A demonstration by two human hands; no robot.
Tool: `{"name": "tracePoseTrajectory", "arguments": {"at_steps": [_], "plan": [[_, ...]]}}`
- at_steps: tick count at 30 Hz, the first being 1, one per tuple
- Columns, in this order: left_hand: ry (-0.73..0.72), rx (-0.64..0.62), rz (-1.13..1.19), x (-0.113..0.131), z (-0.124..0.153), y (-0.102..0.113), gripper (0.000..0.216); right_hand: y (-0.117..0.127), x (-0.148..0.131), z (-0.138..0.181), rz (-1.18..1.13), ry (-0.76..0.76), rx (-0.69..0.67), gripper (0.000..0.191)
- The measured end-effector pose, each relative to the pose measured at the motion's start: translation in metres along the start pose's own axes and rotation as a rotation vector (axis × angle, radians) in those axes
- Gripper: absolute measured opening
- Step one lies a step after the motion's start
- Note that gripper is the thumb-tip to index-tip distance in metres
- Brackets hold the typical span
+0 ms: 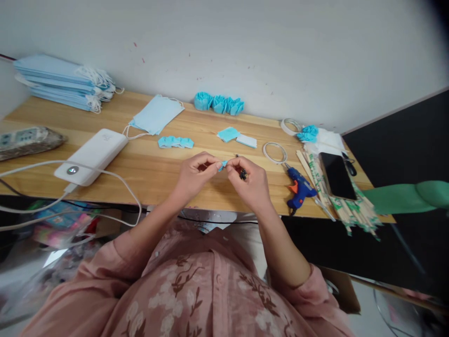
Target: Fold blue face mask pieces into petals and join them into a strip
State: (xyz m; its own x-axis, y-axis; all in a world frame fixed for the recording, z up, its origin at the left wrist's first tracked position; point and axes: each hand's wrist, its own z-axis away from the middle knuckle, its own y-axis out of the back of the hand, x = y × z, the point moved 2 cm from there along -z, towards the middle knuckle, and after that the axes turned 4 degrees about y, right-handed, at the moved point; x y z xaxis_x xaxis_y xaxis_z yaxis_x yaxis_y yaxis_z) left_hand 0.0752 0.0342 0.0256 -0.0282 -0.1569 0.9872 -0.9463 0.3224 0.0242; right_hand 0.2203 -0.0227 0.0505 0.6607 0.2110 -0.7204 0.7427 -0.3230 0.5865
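A pale wall [245,47] rises behind my wooden table [154,173], and just above the boards, toward the near edge, I have a small blue piece [222,165] between my two hands. The thumb and forefinger of my left hand [196,175] are clamped on one side of it; those of my right hand [250,180] pinch the other, the tips nearly meeting. Something dark shows by my right palm, too hidden for me to name. The piece looks thin and soft, so I judge that pulling unevenly could tear it or spring its fold, and easing either pinch too soon could let it slip. My fingertips cover most of it, so a crooked crease could go unnoticed. Beyond my hands lie a blue square [228,134] and a white square [247,140], touching at the corner and light enough, I'd say, for a brushing knuckle to scatter. The pleated strip [175,142] off to the left might be squashed by a careless wrist; the flowers [219,104] sit safer, against the wall. On my right the glue gun [298,187] reaches to the front edge, where an elbow swung wide could knock it off; whether it is hot I cannot tell. The cable [131,196] looping over the left edge might snag my sleeve.
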Motion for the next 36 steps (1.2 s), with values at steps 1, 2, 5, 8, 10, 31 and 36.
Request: {"name": "tracePoseTrajectory", "arguments": {"at_steps": [1,2,5,8,10,31,36], "plan": [[0.005,-0.001,0.0,0.0,0.0,0.0,0.014,0.0,0.0,0.0,0.001,-0.003,0.001,0.01],[0.009,-0.002,0.001,0.001,0.001,0.0,0.014,0.0,0.0,0.0,0.002,-0.006,0.001,0.009],[0.011,-0.005,0.007,0.001,0.001,0.001,0.015,0.0,-0.001,0.001,-0.002,-0.006,-0.001,0.01],[0.006,-0.007,0.013,0.002,0.002,0.001,0.015,0.001,-0.003,0.001,-0.015,-0.01,0.001,0.012],[0.001,-0.01,0.016,0.002,0.002,0.001,0.015,0.002,-0.003,0.002,-0.019,-0.017,0.001,0.012],[0.15,0.048,0.07,-0.007,-0.008,0.011,0.024,0.023,-0.003,0.061,0.053,0.212,-0.365,0.022],[0.071,-0.07,-0.053,-0.002,-0.01,0.011,0.025,0.035,0.002,0.082,0.212,0.308,-0.709,0.025]]}}
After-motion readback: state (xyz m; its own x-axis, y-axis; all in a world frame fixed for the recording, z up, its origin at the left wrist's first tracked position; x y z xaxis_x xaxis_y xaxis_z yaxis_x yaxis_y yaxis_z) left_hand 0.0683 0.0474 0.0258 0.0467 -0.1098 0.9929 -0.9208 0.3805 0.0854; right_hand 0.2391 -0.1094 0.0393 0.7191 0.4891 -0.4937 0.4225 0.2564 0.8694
